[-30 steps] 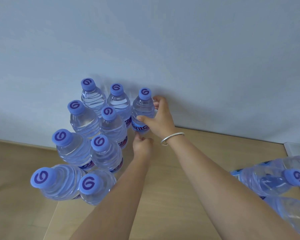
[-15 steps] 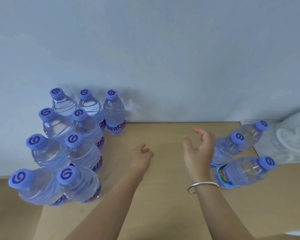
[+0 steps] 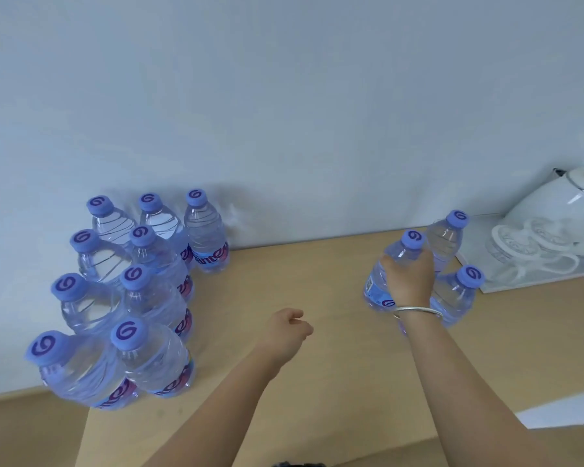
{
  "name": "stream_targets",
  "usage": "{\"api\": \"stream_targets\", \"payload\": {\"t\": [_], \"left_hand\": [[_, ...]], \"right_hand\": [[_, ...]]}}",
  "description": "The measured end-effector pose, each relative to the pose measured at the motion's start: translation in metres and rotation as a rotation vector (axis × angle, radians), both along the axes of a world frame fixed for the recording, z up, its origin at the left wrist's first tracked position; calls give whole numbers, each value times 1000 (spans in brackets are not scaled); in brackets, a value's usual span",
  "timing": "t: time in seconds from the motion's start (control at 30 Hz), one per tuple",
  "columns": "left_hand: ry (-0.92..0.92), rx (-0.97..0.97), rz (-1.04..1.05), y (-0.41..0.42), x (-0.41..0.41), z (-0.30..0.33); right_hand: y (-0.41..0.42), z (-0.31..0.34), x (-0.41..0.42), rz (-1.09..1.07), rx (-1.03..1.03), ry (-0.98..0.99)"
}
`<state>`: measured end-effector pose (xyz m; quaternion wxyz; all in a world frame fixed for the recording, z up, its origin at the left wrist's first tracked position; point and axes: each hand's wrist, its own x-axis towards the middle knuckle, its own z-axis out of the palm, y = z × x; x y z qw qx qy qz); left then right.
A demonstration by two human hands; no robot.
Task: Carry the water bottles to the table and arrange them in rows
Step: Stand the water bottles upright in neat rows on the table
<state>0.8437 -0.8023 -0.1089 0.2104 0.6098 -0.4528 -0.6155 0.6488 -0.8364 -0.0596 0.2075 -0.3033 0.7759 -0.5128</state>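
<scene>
Several clear water bottles with purple caps stand in rows (image 3: pixel 139 291) at the left end of the wooden table (image 3: pixel 317 348), against the wall. Three more bottles stand loosely grouped at the right. My right hand (image 3: pixel 410 281), with a silver bangle on the wrist, grips the nearest left one of these, a bottle (image 3: pixel 385 274), around its shoulder. Behind it stands a second bottle (image 3: pixel 447 241) and beside my wrist a third (image 3: pixel 459 294). My left hand (image 3: pixel 289 330) hovers over the table's middle with fingers loosely curled and holds nothing.
A white kettle (image 3: pixel 560 210) and clear glass cups (image 3: pixel 526 244) sit on a white tray (image 3: pixel 506 288) at the far right. The pale wall (image 3: pixel 284 112) runs along the table's back edge. Bare wood lies between the two bottle groups.
My right hand left the rows' end bottle, crossed to the right and took hold of a bottle in the right group. My left hand drew back to mid-table. The view swung right.
</scene>
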Motion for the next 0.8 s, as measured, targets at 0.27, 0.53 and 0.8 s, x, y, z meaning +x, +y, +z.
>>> {"api": "stream_targets", "payload": {"t": [0.27,0.53,0.8], "left_hand": [[9,-130,-76,3,3,13],[76,-492,-22,3,10,32],[344,-582,266,19,33,49]], "right_hand": [[13,23,10,122,56,201],[25,112,54,326,-163,254],[28,130,90,524,-183,36]]}}
